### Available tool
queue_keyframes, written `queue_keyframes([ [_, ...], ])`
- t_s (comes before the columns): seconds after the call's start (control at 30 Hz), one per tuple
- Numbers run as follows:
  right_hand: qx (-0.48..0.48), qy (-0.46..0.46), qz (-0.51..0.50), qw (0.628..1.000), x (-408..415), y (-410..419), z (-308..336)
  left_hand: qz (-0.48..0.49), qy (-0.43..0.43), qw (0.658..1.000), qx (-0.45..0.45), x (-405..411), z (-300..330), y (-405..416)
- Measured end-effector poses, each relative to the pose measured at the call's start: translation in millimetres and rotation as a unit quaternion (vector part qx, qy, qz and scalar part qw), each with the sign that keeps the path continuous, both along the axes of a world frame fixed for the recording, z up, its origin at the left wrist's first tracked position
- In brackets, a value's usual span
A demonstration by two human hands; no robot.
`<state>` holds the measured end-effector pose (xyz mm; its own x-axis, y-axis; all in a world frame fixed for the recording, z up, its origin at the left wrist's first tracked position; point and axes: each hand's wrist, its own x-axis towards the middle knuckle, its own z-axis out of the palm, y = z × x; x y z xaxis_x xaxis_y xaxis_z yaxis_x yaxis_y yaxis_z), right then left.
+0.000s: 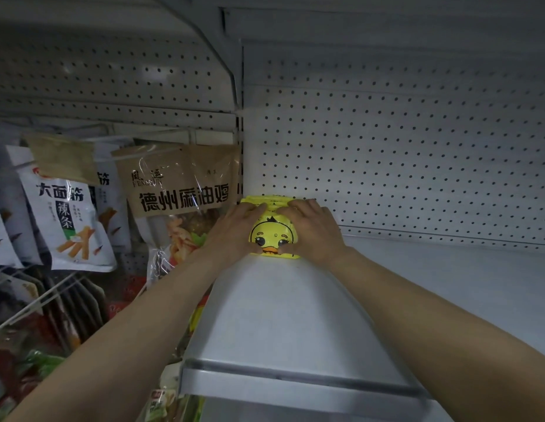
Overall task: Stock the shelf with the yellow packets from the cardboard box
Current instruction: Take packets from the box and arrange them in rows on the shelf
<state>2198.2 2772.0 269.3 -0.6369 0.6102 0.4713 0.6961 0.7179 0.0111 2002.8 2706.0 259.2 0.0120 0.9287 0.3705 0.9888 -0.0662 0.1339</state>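
A grey shelf [295, 315] backs onto pegboard [387, 147]. At its rear left corner stand yellow packets [272, 236]. Left hand [234, 236] and right hand [314, 229] clasp them between, each grip curled over the top edges.

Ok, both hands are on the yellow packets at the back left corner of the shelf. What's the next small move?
Probably let go and draw both hands back. The yellow packets already sit on the shelf against the pegboard back wall, with the left hand and right hand gripping them from either side.

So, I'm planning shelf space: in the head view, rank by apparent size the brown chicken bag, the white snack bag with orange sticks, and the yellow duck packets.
1. brown chicken bag
2. white snack bag, nearly alike
3. yellow duck packets, partly covered by both hands
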Motion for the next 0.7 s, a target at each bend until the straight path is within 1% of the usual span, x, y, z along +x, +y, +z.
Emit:
queue_keyframes([
  [0.2, -0.003, -0.056, -0.069, 0.996, -3.4, -17.5, 9.6, 0.077, 0.016, 0.997, -0.009, 22.4, 7.7, -16.0],
  [0.33, -0.028, -0.069, -0.067, 0.995, 6.8, -30.7, 28.2, 0.123, -0.016, 0.992, -0.002, 35.2, 19.8, -43.8],
  [0.47, -0.051, -0.07, -0.023, 0.996, 16.4, -58.0, 51.1, 0.125, -0.032, 0.991, 0.025, 53.5, 39.6, -87.1],
  [0.57, -0.063, -0.065, 0.033, 0.995, 28.0, -91.9, 69.8, 0.168, -0.057, 0.983, 0.039, 68.4, 53.2, -129.2],
  [0.7, -0.053, -0.028, 0.105, 0.993, 43.8, -145.5, 90.0, 0.201, -0.083, 0.974, 0.067, 84.1, 62.9, -196.3],
])
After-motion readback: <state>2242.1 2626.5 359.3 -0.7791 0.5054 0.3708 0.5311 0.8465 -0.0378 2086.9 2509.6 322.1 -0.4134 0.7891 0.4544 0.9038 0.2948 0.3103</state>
